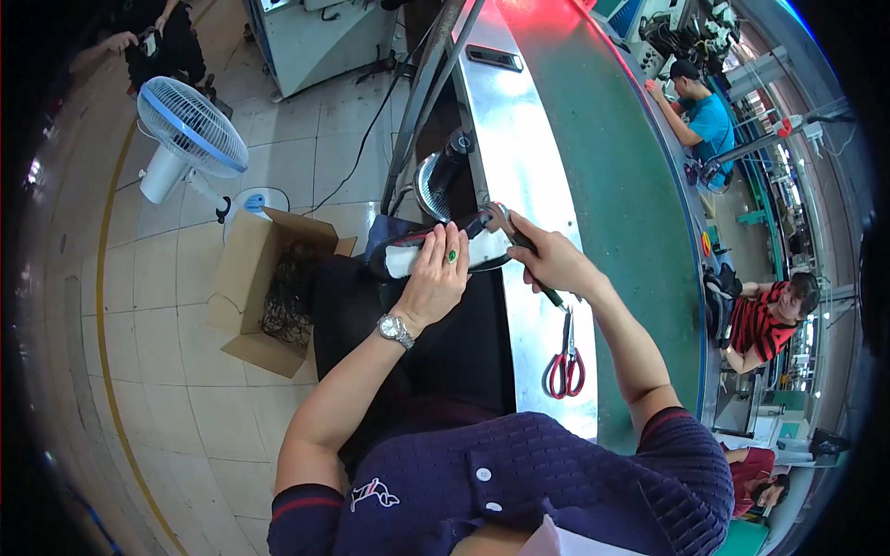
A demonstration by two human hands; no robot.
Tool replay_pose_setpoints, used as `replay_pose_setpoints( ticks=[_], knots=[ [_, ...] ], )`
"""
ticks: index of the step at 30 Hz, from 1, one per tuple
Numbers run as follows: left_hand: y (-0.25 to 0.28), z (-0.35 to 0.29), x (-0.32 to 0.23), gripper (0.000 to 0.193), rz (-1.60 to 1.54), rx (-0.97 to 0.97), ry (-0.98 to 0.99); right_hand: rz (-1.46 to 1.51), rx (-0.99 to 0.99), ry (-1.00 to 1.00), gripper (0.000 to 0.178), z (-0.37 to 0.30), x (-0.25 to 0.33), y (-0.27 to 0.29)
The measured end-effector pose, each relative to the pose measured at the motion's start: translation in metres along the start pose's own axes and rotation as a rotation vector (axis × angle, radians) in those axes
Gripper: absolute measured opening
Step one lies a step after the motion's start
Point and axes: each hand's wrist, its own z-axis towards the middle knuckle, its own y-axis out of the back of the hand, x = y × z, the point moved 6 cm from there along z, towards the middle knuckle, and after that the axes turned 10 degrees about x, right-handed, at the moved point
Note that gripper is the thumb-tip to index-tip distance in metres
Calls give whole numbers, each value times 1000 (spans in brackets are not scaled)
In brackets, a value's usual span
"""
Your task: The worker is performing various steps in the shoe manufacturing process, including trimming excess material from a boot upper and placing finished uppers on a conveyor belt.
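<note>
Over my lap lies a dark shoe (401, 260) with a white face. My left hand (436, 287), wearing a green-stoned ring and a wristwatch (395, 329), is closed over its middle, fingers pressed on the white face. At the shoe's right end my right hand (556, 259) is closed around a slim tool (556, 298) with a dark and green handle. The tool's tip is hard to make out near a curved strap-like part (499, 219). Just below my right hand, red-handled scissors (567, 371) rest on the metal bench edge (538, 157).
A green conveyor belt (621, 185) runs beside the bench edge, where a phone (494, 58) lies. On the tiled floor stand an open cardboard box (243, 296) of dark cords and a white fan (192, 127). Co-workers sit beyond the belt; one person (709, 130) wears blue.
</note>
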Motion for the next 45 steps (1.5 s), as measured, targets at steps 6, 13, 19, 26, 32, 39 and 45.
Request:
replay_pose_setpoints(
  ticks=[6, 13, 19, 26, 32, 39, 45],
  knots=[
    [3, 7, -5, 51, -6, -1, -10, 65, -241, -23, 57, 14, -28, -10],
    [6, 6, -2, 49, -85, -33, 47, 141, -381, 116, 57, 5, -13, 2],
    [2, 1, 3, 72, -132, -11, 92, -36, -194, 71, 55, -7, 12, 9],
    [7, 0, 0, 50, -109, -45, 54, -165, -84, -17, 59, 2, 7, -5],
    [16, 15, 2, 52, -223, -26, 141, -372, -352, -20, 60, 6, -2, -20],
    [27, 29, 76, 42, -730, 370, 266, 446, 154, 126, 55, -16, -7, -38],
    [33, 29, 74, 59, -861, 378, 288, 762, 348, 3, 45, -2, 12, -55]
  ],
)
